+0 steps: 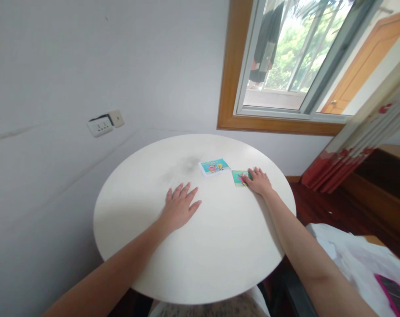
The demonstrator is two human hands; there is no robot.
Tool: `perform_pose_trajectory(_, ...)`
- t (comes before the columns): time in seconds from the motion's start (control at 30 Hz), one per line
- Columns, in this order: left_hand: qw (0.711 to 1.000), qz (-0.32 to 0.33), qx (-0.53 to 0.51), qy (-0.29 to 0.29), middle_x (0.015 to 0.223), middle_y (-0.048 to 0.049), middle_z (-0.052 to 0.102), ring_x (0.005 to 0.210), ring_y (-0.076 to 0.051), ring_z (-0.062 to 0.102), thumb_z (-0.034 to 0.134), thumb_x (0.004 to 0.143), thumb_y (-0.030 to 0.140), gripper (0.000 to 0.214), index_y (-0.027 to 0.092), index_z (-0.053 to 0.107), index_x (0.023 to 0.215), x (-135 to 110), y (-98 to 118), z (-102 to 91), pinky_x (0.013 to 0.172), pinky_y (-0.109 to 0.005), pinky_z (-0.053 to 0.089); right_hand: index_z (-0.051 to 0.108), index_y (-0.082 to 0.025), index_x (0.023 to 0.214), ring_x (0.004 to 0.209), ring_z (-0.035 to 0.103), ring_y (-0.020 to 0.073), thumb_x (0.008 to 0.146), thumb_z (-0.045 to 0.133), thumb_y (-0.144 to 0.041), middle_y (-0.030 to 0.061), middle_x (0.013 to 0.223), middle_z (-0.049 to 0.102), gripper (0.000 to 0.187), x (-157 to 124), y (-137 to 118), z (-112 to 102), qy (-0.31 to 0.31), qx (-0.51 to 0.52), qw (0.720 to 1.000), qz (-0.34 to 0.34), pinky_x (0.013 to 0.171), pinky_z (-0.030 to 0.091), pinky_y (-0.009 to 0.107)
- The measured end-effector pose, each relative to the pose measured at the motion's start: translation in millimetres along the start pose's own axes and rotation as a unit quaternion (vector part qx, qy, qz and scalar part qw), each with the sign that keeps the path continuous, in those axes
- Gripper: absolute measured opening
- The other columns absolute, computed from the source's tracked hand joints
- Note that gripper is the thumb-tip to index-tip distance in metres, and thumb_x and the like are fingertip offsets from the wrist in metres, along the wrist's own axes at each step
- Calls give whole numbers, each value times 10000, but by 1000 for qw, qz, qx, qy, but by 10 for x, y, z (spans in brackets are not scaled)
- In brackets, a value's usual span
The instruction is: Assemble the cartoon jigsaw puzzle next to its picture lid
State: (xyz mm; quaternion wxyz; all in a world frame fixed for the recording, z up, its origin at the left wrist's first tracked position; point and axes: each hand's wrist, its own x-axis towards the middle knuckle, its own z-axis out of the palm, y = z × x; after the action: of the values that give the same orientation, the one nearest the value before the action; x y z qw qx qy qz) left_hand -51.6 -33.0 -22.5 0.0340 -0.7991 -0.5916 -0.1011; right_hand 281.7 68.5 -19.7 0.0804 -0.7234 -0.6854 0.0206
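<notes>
My left hand (180, 207) lies flat on the round white table (147, 264), fingers spread and holding nothing. My right hand (259, 180) rests further back on the right, its fingers lying flat over the edge of a small green cartoon card (238, 177). A thin stack of similar turquoise cartoon cards (214, 167) lies just left of that card, untouched by either hand.
The table stands against a white wall with a socket plate (100, 127). A wood-framed window (285, 66) is behind it, with a curtain (358, 145) at right. A white sheet with a pink phone (393, 293) lies at lower right.
</notes>
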Motion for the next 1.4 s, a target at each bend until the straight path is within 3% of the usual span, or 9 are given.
perform_pose_trajectory(0.17,1000,-2,-11,10,1493,-90,355,1384,-316,263,334,933,526,526,268,452,1376,-2,-8,-10,1095,-575,174,364,-150,1428,1404,214,322,869,250,-689,191,1519,253,784,-290,-337,24,8,0,998,-59,1101,172,481)
perform_pose_trajectory(0.33,997,44,-46,42,1427,-89,445,1339,-269,340,387,924,517,505,239,492,1332,34,3,-60,1108,-482,243,471,-122,1323,1331,313,314,860,303,-683,200,1398,418,746,-566,-673,41,58,20,992,-111,1082,222,464)
perform_pose_trajectory(0.5,989,92,-97,67,1385,-118,466,1276,-260,401,432,857,638,694,181,402,1378,86,82,-93,1077,-419,322,519,-123,1254,1247,377,312,853,347,-676,189,1300,488,704,-769,-996,67,105,48,983,-144,1056,268,453)
perform_pose_trajectory(0.67,988,102,-102,57,1331,-142,482,1240,-295,414,511,742,733,853,152,397,1356,83,140,-70,1063,-426,319,551,-147,1178,1154,431,298,861,366,-653,167,1194,533,625,-929,-1265,40,100,63,976,-184,981,337,428)
perform_pose_trajectory(0.87,992,83,-81,42,1195,-144,523,1144,-311,445,559,658,776,894,146,456,1284,94,222,-122,1000,-431,345,588,-159,1020,1033,451,293,851,331,-688,147,1056,546,612,-793,-1204,-65,110,28,982,-153,874,362,414)
perform_pose_trajectory(1.07,995,53,-71,36,1108,-124,523,1081,-310,452,593,618,779,835,181,517,1196,131,306,-141,947,-423,362,585,-166,989,1012,438,276,864,345,-660,132,1040,543,564,-667,-1138,-30,124,15,977,-173,867,341,390)
perform_pose_trajectory(1.23,995,50,-73,42,1090,-123,506,1069,-313,439,617,591,777,877,159,514,1205,141,278,-77,943,-440,354,601,-172,902,982,446,270,866,350,-659,117,971,552,549,-594,-1140,0,126,5,978,-166,851,338,388)
perform_pose_trajectory(1.4,994,48,-85,46,1075,-91,486,1054,-299,447,673,566,737,796,210,535,1147,143,266,-75,917,-429,374,590,-165,809,929,476,232,895,375,-596,108,932,551,489,-553,-1136,27,150,38,968,-197,820,352,335)
